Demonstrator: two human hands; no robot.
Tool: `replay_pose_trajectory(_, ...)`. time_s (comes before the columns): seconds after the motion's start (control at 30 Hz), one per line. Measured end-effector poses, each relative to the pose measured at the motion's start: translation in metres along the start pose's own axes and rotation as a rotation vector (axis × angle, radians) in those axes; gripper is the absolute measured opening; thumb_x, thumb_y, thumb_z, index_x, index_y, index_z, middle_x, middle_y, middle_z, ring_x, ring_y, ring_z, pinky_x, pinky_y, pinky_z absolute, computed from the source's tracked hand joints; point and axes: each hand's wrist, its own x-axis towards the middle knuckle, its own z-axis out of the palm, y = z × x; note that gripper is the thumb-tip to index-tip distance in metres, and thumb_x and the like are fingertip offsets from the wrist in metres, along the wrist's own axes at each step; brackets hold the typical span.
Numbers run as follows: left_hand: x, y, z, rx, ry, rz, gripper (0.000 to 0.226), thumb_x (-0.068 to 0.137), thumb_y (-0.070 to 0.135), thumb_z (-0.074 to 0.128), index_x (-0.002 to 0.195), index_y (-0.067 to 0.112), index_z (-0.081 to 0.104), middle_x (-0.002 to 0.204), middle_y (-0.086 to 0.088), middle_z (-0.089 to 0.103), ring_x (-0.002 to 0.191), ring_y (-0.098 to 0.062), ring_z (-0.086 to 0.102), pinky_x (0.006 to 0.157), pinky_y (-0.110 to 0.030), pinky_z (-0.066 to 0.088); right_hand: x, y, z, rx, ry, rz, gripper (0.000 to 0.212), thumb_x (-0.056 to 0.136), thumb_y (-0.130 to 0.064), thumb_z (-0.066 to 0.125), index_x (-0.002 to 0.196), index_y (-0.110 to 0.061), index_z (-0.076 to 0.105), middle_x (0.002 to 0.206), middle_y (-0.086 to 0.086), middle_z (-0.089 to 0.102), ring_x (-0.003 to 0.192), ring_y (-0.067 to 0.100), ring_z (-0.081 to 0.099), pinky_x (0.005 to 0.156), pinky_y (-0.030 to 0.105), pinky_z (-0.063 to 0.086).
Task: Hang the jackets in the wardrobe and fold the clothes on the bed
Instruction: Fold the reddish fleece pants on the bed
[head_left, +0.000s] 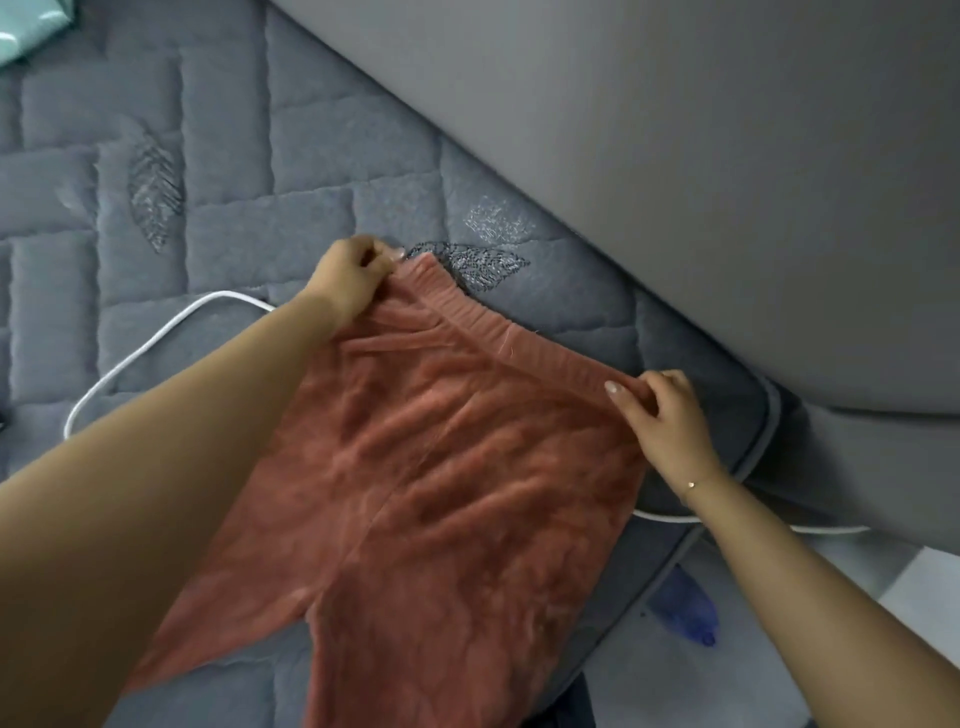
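Left hand (347, 275) and right hand (660, 410) pinch the fuzzy terracotta-pink trousers (441, 467) by the waistband; one slipped corner could skew the fold.

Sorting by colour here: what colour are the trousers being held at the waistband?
Salmon pink trousers, plain and fuzzy; the head view shows them best.

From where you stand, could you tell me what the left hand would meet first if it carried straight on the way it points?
The left hand, pinching the pink trousers' waistband, points up-right across the quilted mattress. It would probably cross bare quilting and meet the grey padded panel first, though depth is unclear.
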Motion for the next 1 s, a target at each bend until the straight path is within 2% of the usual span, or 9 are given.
replay_pose_trajectory(0.1, 0.017, 0.019, 0.009, -0.148, 0.101, 0.036, 0.014, 0.097, 0.023, 0.059, 0.09, 0.011, 0.058, 0.076, 0.006, 0.056, 0.083, -0.013, 0.051, 0.077, -0.024, 0.04, 0.015, 0.003, -0.016, 0.038, 0.069, -0.007, 0.033, 0.088, -0.026, 0.069, 0.07, -0.01, 0.047, 0.061, -0.005, 0.046, 0.056, 0.0, 0.046, 0.055, 0.009, 0.034)
replay_pose_trajectory(0.27, 0.028, 0.019, 0.042, -0.16, 0.195, 0.039, 0.013, 0.098, 0.025, 0.058, 0.094, 0.013, 0.056, 0.087, -0.003, 0.06, 0.086, -0.015, 0.052, 0.088, -0.031, 0.045, 0.017, 0.004, -0.009, 0.103, 0.203, 0.056, 0.033, 0.085, -0.023, 0.074, 0.07, -0.009, 0.048, 0.058, -0.007, 0.042, 0.052, -0.001, 0.041, 0.052, 0.009, 0.034)
replay_pose_trajectory(0.37, 0.017, 0.009, 0.046, 0.01, 0.242, 0.058, 0.03, 0.099, 0.035, 0.052, 0.112, 0.009, 0.058, 0.114, -0.008, 0.063, 0.107, -0.021, 0.055, 0.102, -0.035, 0.037, 0.007, -0.003, 0.0, 0.196, 0.243, 0.148, 0.024, 0.083, -0.025, 0.076, 0.091, -0.011, 0.058, 0.081, -0.005, 0.06, 0.073, -0.005, 0.054, 0.073, 0.016, 0.047)
replay_pose_trajectory(0.43, -0.001, 0.003, 0.04, 0.126, 0.282, 0.081, 0.04, 0.098, 0.04, 0.052, 0.129, 0.016, 0.053, 0.133, -0.005, 0.052, 0.126, -0.023, 0.044, 0.107, -0.039, 0.026, -0.006, -0.008, 0.005, 0.247, 0.234, 0.219, 0.043, 0.082, -0.024, 0.076, 0.118, -0.01, 0.056, 0.116, 0.006, 0.062, 0.106, 0.011, 0.059, 0.097, 0.031, 0.047)
replay_pose_trajectory(0.53, -0.059, -0.015, 0.035, 0.223, 0.333, 0.198, 0.052, 0.092, 0.036, 0.06, 0.138, 0.018, 0.046, 0.143, -0.005, 0.043, 0.134, -0.025, 0.037, 0.109, -0.041, 0.023, -0.04, -0.022, 0.015, 0.325, 0.211, 0.271, 0.078, 0.083, -0.02, 0.076, 0.147, -0.012, 0.033, 0.147, 0.008, 0.042, 0.134, 0.019, 0.044, 0.113, 0.04, 0.036)
replay_pose_trajectory(0.6, -0.114, -0.033, 0.042, 0.242, 0.294, 0.242, 0.054, 0.089, 0.032, 0.064, 0.139, 0.017, 0.047, 0.146, -0.006, 0.041, 0.136, -0.026, 0.035, 0.11, -0.042, 0.024, -0.071, -0.027, 0.024, 0.377, 0.189, 0.266, 0.083, 0.085, -0.017, 0.074, 0.152, -0.017, 0.025, 0.153, 0.005, 0.034, 0.14, 0.017, 0.037, 0.116, 0.041, 0.033)
replay_pose_trajectory(0.73, -0.236, -0.084, 0.068, 0.185, 0.196, 0.186, 0.056, 0.088, 0.028, 0.069, 0.139, 0.017, 0.049, 0.146, -0.006, 0.041, 0.135, -0.024, 0.035, 0.11, -0.036, 0.023, -0.146, -0.031, 0.049, 0.404, 0.108, 0.308, 0.075, 0.088, -0.017, 0.07, 0.15, -0.022, 0.028, 0.153, 0.0, 0.034, 0.138, 0.011, 0.036, 0.114, 0.033, 0.033)
replay_pose_trajectory(0.87, -0.349, -0.149, 0.089, 0.096, 0.173, -0.006, 0.06, 0.083, 0.022, 0.075, 0.137, 0.013, 0.051, 0.138, -0.009, 0.046, 0.126, -0.03, 0.043, 0.104, -0.039, 0.033, -0.223, -0.025, 0.082, 0.465, 0.079, 0.493, 0.073, 0.088, -0.014, 0.07, 0.148, -0.018, 0.028, 0.143, 0.005, 0.042, 0.119, 0.014, 0.047, 0.095, 0.025, 0.037)
replay_pose_trajectory(1.0, -0.446, -0.215, 0.1, 0.072, 0.123, -0.205, 0.068, 0.08, 0.028, 0.078, 0.139, 0.015, 0.047, 0.129, -0.01, 0.044, 0.117, -0.03, 0.045, 0.097, -0.043, 0.039, -0.307, -0.003, 0.123, 0.496, -0.14, 0.685, 0.07, 0.086, -0.032, 0.072, 0.144, -0.013, 0.036, 0.14, 0.004, 0.049, 0.119, 0.018, 0.051, 0.101, 0.035, 0.042)
